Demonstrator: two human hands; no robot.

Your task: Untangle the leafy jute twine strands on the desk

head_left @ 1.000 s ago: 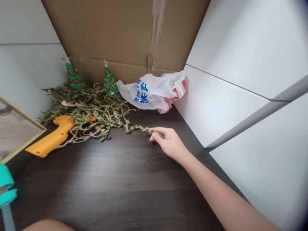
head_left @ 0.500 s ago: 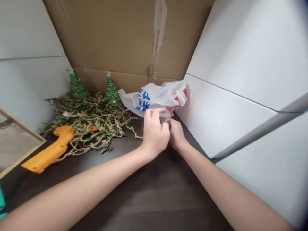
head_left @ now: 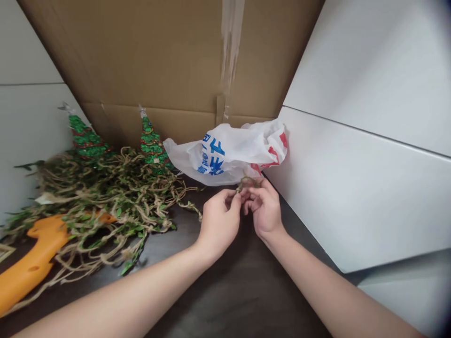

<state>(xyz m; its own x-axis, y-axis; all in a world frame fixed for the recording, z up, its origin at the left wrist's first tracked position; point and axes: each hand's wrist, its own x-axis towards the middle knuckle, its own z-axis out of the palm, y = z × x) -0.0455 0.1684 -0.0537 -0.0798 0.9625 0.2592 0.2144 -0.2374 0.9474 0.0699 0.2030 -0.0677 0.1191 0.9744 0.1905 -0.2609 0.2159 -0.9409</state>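
A tangled pile of jute twine with small green leaves, the vine garland (head_left: 105,197), lies on the dark wooden table (head_left: 218,291). One strand runs right to my hands. My left hand (head_left: 220,220) and my right hand (head_left: 264,209) meet in front of a white plastic bag (head_left: 225,152). Both pinch the strand's end, which sticks up between the fingertips.
Two small glittery green tree ornaments (head_left: 151,141) stand behind the pile. An orange tool handle (head_left: 31,263) lies partly under the twine at left. A cardboard box (head_left: 169,61) stands at the back, and white panels (head_left: 352,178) wall the right side.
A second ago only my right hand held the strand's end on the table. My left hand came in and both now pinch the end, lifted near the bag. The view shifted closer.
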